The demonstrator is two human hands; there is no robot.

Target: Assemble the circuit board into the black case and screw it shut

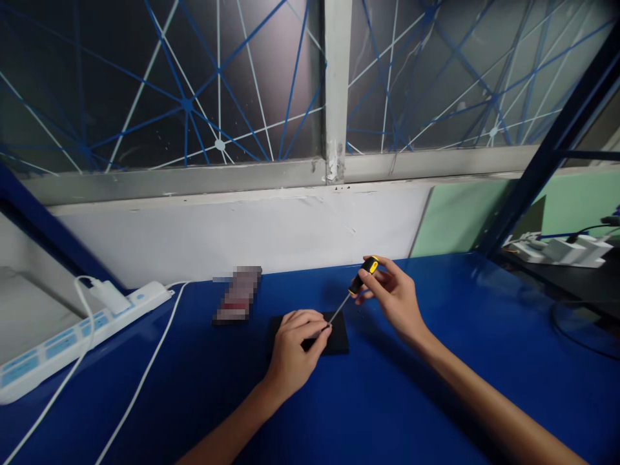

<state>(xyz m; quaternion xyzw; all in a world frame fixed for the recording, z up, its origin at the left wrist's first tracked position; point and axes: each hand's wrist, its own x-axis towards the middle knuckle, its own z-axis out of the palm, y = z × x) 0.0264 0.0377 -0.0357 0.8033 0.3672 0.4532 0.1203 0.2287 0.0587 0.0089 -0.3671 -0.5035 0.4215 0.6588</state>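
Observation:
My right hand (394,297) grips a screwdriver (364,274) by its black and yellow handle. Its thin metal shaft slants down and left to the fingertips of my left hand (300,339). There the thumb and forefinger are pinched together around the tip; whatever small thing they hold is too small to make out. Under my left hand a flat black rectangular object (338,339) lies on the blue table, partly covered by the hand.
A phone-like object (238,297), blurred out, lies left of my hands. A white power strip (87,339) with a plugged-in charger and white cables (145,374) runs along the left of the blue table (203,387). Behind stands a white wall (252,229) below windows. More plugs (576,248) sit far right.

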